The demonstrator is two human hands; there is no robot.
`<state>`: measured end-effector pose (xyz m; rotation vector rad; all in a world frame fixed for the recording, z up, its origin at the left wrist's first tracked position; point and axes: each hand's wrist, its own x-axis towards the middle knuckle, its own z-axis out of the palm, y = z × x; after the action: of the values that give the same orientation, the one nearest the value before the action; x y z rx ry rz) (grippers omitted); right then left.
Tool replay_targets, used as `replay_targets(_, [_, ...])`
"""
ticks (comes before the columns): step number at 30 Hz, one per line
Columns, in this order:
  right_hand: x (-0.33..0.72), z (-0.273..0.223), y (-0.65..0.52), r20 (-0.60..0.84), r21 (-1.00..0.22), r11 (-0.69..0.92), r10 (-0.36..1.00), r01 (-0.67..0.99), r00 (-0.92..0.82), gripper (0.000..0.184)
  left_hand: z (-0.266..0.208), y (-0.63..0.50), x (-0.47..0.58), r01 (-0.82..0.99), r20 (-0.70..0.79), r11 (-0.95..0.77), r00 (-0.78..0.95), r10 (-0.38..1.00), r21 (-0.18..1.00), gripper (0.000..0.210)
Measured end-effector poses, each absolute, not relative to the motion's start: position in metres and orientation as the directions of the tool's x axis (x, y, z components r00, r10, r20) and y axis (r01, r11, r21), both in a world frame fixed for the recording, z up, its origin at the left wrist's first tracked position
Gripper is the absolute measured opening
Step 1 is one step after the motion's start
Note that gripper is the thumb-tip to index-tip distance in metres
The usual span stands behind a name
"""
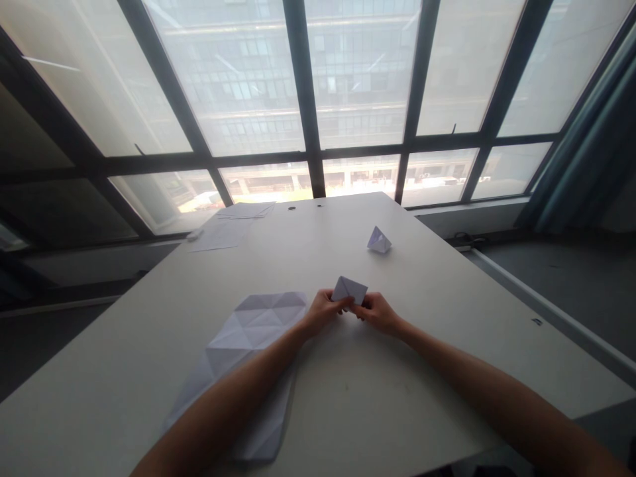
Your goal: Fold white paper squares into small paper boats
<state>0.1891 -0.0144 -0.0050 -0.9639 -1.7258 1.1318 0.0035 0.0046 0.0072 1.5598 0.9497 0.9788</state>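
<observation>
A small folded piece of white paper (349,289) is held up just above the table, gripped from both sides. My left hand (322,311) is closed on its left side, with the thumb across the front of the lower edge. On the right, my right hand (378,313) pinches the lower right part, its fingers curled partly behind the paper. Under and beside my left forearm lies a large creased sheet of paper (258,321), marked with triangular folds. Beyond my right hand a folded paper shape (379,240) stands on the table with pointed corners.
The white table (437,397) reaches toward tall framed windows (358,79). Flat sheets of paper (223,233) lie at its far left. Two small dark spots show near the far edge. A blue curtain (571,152) hangs at the right, and a small dark mark (537,322) sits near the right edge.
</observation>
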Motion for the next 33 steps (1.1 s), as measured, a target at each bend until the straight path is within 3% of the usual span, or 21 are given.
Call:
replay_targets(12, [0.193, -0.0002, -0.0154, 0.16, -0.957, 0.253, 0.869, 0.142, -0.469, 0.016, 0.0034, 0.0049, 0.0031, -0.001, 0.122, -0.129, 0.326, 0.938, 0.992, 0.041])
replay_targets(20, [0.1902, -0.0034, -0.013, 0.194, -0.936, 0.302, 0.87, 0.179, -0.453, 0.016, 0.0012, 0.008, 0.0023, -0.14, 0.075, -0.043, 0.236, 0.969, 0.989, 0.044])
replay_targets(26, [0.189, -0.0084, -0.0118, 0.136, -0.94, 0.259, 0.883, 0.224, -0.449, 0.024, 0.0029, 0.0078, 0.0034, -0.205, 0.061, -0.025, 0.17, 0.984, 0.978, 0.042])
replay_targets(33, [0.1899, -0.0068, -0.0129, 0.176, -0.931, 0.282, 0.904, 0.232, -0.39, 0.029, 0.0041, 0.008, 0.0033, -0.087, 0.064, -0.043, 0.265, 0.962, 0.995, 0.041])
